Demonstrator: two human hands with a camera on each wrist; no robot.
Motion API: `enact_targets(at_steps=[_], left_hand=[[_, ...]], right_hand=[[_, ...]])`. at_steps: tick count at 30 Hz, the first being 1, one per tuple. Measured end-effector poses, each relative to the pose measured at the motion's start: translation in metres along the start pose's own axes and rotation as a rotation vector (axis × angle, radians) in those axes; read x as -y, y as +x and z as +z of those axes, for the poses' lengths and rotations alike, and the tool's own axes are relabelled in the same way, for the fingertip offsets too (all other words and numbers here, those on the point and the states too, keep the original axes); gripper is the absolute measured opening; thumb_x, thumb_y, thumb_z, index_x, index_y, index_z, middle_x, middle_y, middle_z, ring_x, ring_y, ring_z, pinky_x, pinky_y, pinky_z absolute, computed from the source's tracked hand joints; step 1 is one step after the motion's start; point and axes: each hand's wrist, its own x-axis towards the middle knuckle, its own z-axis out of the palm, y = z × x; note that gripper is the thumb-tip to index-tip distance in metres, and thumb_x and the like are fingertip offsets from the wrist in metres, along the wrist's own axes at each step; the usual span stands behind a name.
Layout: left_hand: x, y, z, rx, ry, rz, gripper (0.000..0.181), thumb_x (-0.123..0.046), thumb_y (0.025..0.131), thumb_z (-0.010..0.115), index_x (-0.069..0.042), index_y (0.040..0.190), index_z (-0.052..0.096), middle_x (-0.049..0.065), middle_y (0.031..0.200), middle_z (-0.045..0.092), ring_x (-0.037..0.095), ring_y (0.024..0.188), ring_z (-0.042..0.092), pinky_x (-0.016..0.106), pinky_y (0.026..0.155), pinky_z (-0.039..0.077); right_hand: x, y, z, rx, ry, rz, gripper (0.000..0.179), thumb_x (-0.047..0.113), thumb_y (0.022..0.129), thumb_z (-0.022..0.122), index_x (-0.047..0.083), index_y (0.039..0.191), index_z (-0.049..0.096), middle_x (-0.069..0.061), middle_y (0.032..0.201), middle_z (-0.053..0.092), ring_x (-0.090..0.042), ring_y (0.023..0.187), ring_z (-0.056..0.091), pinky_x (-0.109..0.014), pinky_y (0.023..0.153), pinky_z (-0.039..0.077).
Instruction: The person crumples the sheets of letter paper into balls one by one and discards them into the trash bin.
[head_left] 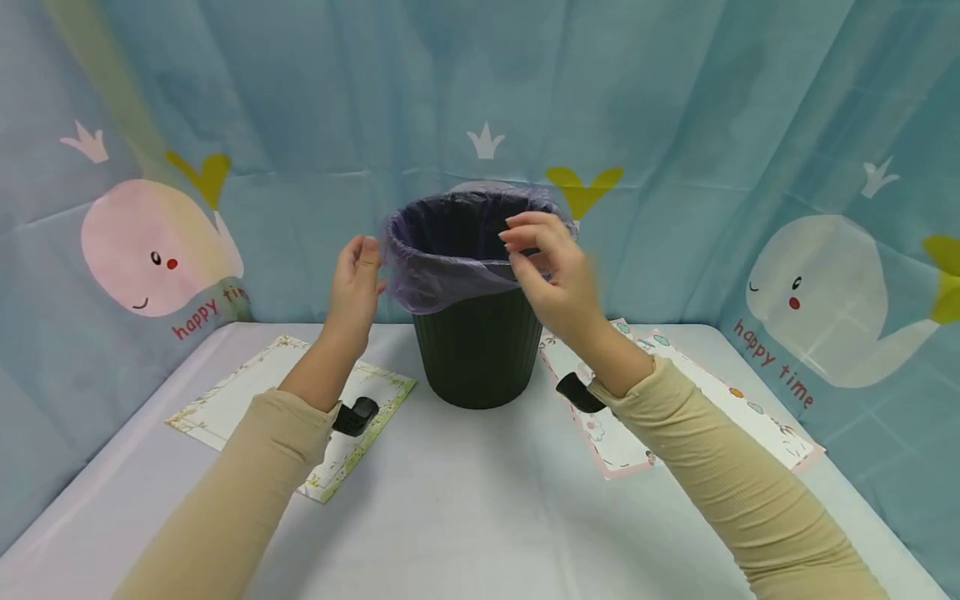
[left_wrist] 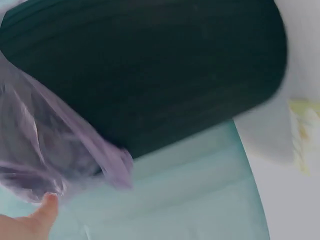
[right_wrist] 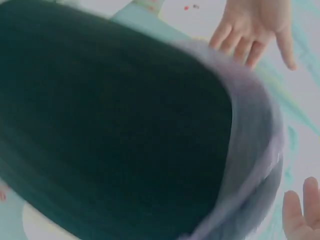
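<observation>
A dark trash can (head_left: pixel 480 350) stands upright on the white table, its mouth lined with a thin purple trash bag (head_left: pixel 442 279). The bag's edge is folded outward over the rim and hangs lower on the left. Beside the left of the rim is my left hand (head_left: pixel 356 287), its fingers extended and apart from one another in the right wrist view. My right hand (head_left: pixel 553 271) is raised at the front right of the rim, fingers loosely bent with nothing between them. In the left wrist view, a fingertip (left_wrist: pixel 50 202) reaches the hanging bag.
A sheet with a leafy border (head_left: pixel 352 458) lies left of the can, partly under my left forearm. Pink-bordered sheets (head_left: pixel 622 450) lie on the right. Blue curtains (head_left: pixel 315 100) with whale prints enclose the back and sides of the table (head_left: pixel 450 500).
</observation>
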Motion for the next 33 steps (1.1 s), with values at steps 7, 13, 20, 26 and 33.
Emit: enact_targets(at_steps=[7,13,20,26,33], left_hand=[[0.017,-0.022,-0.038,0.009,0.168,-0.001,0.069,-0.043,0.105,0.032,-0.002,0.154,0.007,0.014,0.158,0.015,0.026,0.145,0.016,0.044,0.115,0.019],[0.049,-0.04,-0.079,0.083,0.443,-0.018,0.071,-0.04,0.105,0.036,0.002,0.153,0.006,0.025,0.156,0.015,0.042,0.143,0.015,0.058,0.111,0.019],[0.088,-0.051,-0.139,0.182,0.717,-0.066,0.085,-0.045,0.102,0.045,0.006,0.152,-0.001,0.035,0.153,0.006,0.053,0.14,0.005,0.069,0.107,0.011],[0.12,-0.055,-0.181,0.28,0.924,-0.134,0.107,-0.051,0.093,0.059,0.014,0.147,-0.007,0.042,0.149,0.0,0.061,0.135,0.0,0.068,0.107,0.007],[0.144,-0.058,-0.219,0.345,1.091,-0.229,0.121,-0.057,0.083,0.068,0.025,0.14,-0.001,0.052,0.14,0.005,0.071,0.125,0.003,0.073,0.102,0.008]], right_hand=[[0.002,-0.029,0.033,0.05,0.114,0.038,0.014,-0.01,0.088,0.054,-0.011,0.1,0.062,-0.024,0.114,0.056,-0.034,0.099,0.059,-0.028,0.078,0.052],[-0.005,-0.056,0.072,0.176,0.257,0.289,0.022,-0.007,0.09,0.057,-0.01,0.112,0.06,-0.023,0.118,0.055,-0.033,0.099,0.058,-0.028,0.077,0.052],[-0.021,-0.079,0.118,0.569,0.254,0.673,0.074,0.014,0.093,0.066,0.005,0.153,0.023,-0.015,0.154,0.029,-0.032,0.133,0.04,-0.04,0.104,0.039],[-0.037,-0.09,0.159,0.868,0.094,0.793,0.105,0.032,0.086,0.076,0.009,0.156,0.001,-0.008,0.162,0.001,-0.02,0.147,0.002,-0.04,0.117,0.01],[-0.043,-0.095,0.197,1.038,-0.264,0.806,0.112,0.053,0.08,0.074,0.013,0.157,0.004,-0.015,0.161,0.009,-0.032,0.147,0.009,-0.044,0.116,0.018]])
